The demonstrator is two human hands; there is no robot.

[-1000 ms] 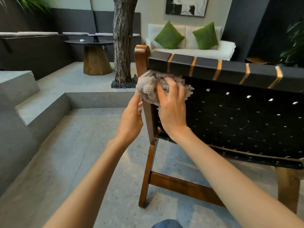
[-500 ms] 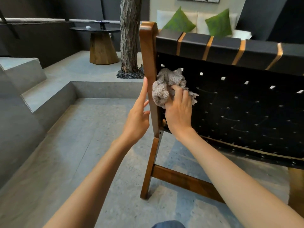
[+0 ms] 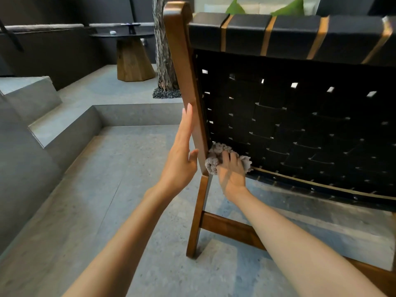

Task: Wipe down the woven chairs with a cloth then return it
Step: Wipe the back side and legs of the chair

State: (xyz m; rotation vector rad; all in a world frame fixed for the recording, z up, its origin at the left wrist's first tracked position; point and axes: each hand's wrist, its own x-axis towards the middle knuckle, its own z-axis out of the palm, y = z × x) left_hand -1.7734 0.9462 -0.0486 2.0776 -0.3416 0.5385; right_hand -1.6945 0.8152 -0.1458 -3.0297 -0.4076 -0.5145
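A chair with a brown wooden frame (image 3: 186,67) and black woven backrest (image 3: 300,125) stands in front of me, seen from behind. My right hand (image 3: 230,174) grips a crumpled grey cloth (image 3: 214,158) and holds it against the lower left corner of the webbing, beside the frame post. My left hand (image 3: 182,155) has straight fingers and rests flat against the outer side of that post.
Grey stone floor with steps (image 3: 42,125) rising at the left. A tree trunk (image 3: 165,50) and a round dark table on a wooden base (image 3: 132,54) stand behind the chair. Green cushions (image 3: 287,9) on a white sofa show at the top.
My right hand slid the cloth down the left side of the backrest, from near the top rail to the bottom corner. My left hand stayed alongside the post. The view tilted down.
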